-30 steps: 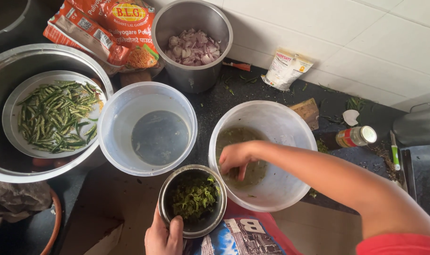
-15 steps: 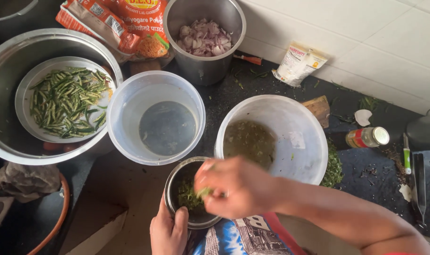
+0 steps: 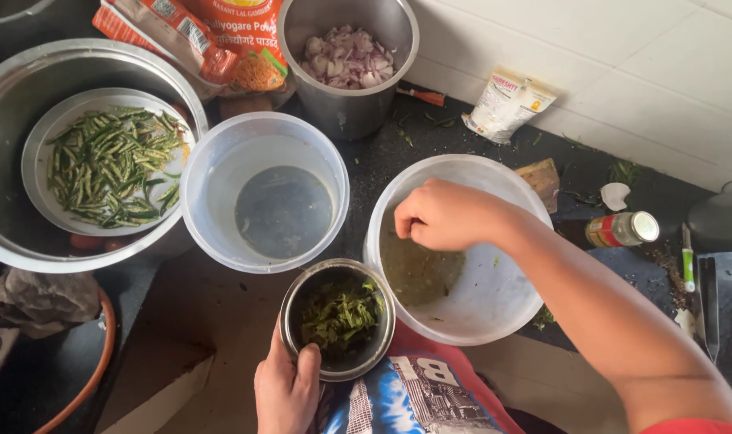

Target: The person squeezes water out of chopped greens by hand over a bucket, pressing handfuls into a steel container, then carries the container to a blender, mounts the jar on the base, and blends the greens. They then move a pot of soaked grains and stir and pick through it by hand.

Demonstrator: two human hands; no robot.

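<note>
My left hand (image 3: 287,388) grips the near rim of a small steel cup (image 3: 338,317) that holds wet green leaves (image 3: 340,312). My right hand (image 3: 446,214) hovers over a white plastic bowl (image 3: 494,297) of murky greenish water, fingers curled together; whether they pinch any leaves I cannot tell. The cup stands just left of that bowl, touching it.
A second white plastic bowl (image 3: 221,161) with a little water stands left of the first. A big steel pot (image 3: 12,80) holds a plate of slit green chillies (image 3: 108,165). A steel pot of chopped onion (image 3: 348,58), orange packets (image 3: 221,40), a pouch (image 3: 506,103), a small tin (image 3: 621,229).
My right hand went from the murky bowl to the steel cup and has swung back over the bowl. My left hand has kept its hold on the cup.
</note>
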